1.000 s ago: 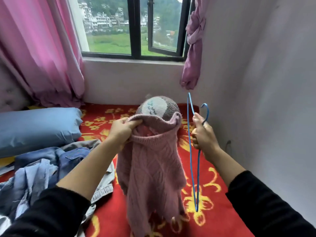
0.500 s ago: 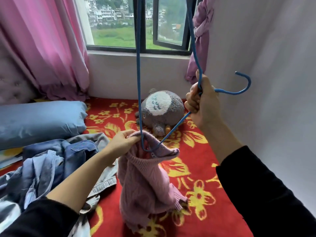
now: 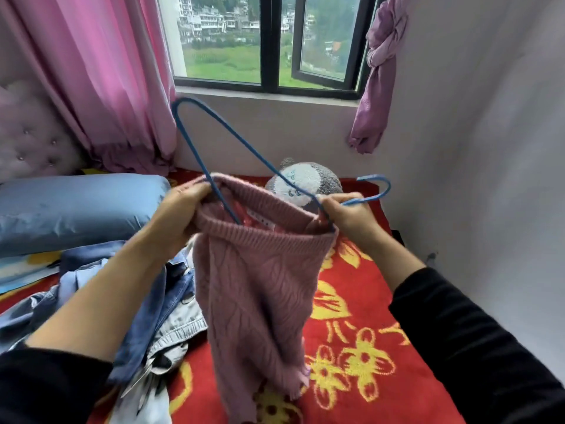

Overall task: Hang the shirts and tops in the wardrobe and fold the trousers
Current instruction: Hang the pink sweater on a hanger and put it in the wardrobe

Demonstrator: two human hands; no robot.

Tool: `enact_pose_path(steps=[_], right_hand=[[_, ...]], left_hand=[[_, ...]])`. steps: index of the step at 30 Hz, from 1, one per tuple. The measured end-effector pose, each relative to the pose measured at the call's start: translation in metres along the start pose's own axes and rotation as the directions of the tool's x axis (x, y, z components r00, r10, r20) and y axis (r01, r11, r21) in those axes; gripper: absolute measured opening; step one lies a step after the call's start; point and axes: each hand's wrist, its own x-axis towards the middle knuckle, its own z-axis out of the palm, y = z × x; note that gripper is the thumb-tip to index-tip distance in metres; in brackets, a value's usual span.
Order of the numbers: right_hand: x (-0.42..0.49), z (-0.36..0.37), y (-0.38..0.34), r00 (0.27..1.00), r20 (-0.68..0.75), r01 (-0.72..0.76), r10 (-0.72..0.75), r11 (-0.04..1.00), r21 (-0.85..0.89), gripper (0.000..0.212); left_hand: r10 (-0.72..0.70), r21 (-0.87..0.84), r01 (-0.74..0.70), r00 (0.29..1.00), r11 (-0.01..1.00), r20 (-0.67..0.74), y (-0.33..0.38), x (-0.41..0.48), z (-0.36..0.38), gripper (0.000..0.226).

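Observation:
A pink knitted sweater (image 3: 260,286) hangs in front of me over the bed, its ribbed opening stretched wide. My left hand (image 3: 180,209) grips the left side of that opening. My right hand (image 3: 348,215) grips the neck of a blue wire hanger (image 3: 226,139) together with the sweater's right edge. One end of the hanger is down inside the opening, the other end loops up to the left, and its hook points right.
A pile of denim and light clothes (image 3: 101,301) lies at the left on the red flowered blanket (image 3: 351,332). A blue pillow (image 3: 76,209), a grey plush toy (image 3: 305,182), pink curtains (image 3: 101,71) and the white wall (image 3: 489,148) surround the bed.
The hanger came down from overhead and tilted; one end now sits inside the sweater's opening. My right hand dropped to the sweater's right edge, and the opening is pulled wider.

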Motion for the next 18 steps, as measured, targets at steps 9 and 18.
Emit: enact_pose_path(steps=[9, 18], right_hand=[[0.019, -0.020, -0.025, 0.996, 0.072, 0.082, -0.061, 0.937, -0.339, 0.023], [0.007, -0.023, -0.015, 0.999, 0.052, 0.038, -0.017, 0.896, -0.441, 0.039]], left_hand=[[-0.096, -0.112, 0.075, 0.976, 0.991, -0.194, 0.031, 0.018, -0.013, 0.017], [-0.252, -0.322, 0.159, 0.928, 0.933, -0.273, 0.021, 0.020, -0.015, 0.022]])
